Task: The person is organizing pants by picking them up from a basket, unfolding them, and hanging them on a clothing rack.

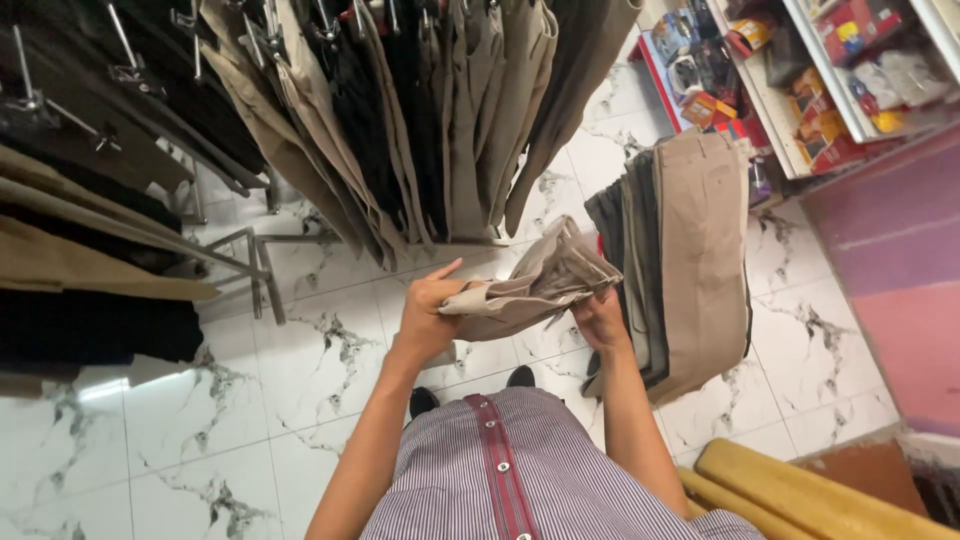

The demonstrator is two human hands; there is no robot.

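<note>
While both hands meet at centre frame, they share one item: folded beige trousers [535, 285], held level above the marble floor [200, 420]. Left hand [428, 312]: fingers curled shut on the near-left end of the trousers, index finger raised free and pointing far-right. Right hand [600, 318]: fingers closed under the right end of the trousers, thumb side up, fingertips largely hidden by cloth. Trousers: creased, layers fanned at the far-right end, touching both hands, just left of a hanging stack. Hanging stack [690, 250]: beige, grey and black trousers, right of centre, draped down beside the right forearm. Far rail [420, 110]: long row of beige and black trousers on clip hangers, spanning far left to far centre. Left side: more dark and tan garments [70, 270] on metal arms. Far right: shelves [810, 90] with coloured boxes and packets. Near right: yellow padded rolls [800, 490]. Near centre: striped shirt [520, 470] with red placket, and black shoes [424, 400] on the floor below it.
</note>
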